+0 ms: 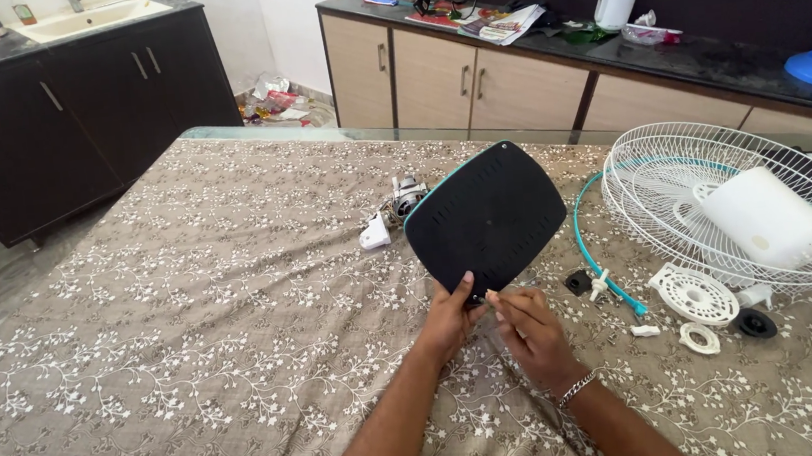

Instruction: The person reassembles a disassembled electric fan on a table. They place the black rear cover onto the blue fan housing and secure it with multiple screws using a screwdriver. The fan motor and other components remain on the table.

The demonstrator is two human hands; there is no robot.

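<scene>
The left hand [450, 316] is clamped on the lower edge of a flat, black, rounded-rectangular plastic fan base with a teal rim [485, 218], thumb pressed on the dark face and the other fingers hidden behind it, so the plate stands tilted up from the brown cloth-covered table with a white flower pattern [184, 312]. The right hand [529, 331] has its fingertips pinched together just at that same lower edge, beside the left thumb; whether they hold a small screw or only touch the plate is too small to tell. The base looks stiff and fairly light for its spread, smooth enough to slip, so I judge the rim the safest place to hold, with a thumb on the face as now. Outward from the hands lie one small grey-and-white motor assembly [394, 211] behind the plate, one white wire fan guard [714, 196] with one white cylindrical motor cover [767, 218] resting on it, one thin teal plastic ring [595, 258] partly under the guard, one white round perforated disc [695, 295], one small white ring [700, 338] and two small black round caps [753, 323], one by the teal ring and one by the small white ring.
</scene>
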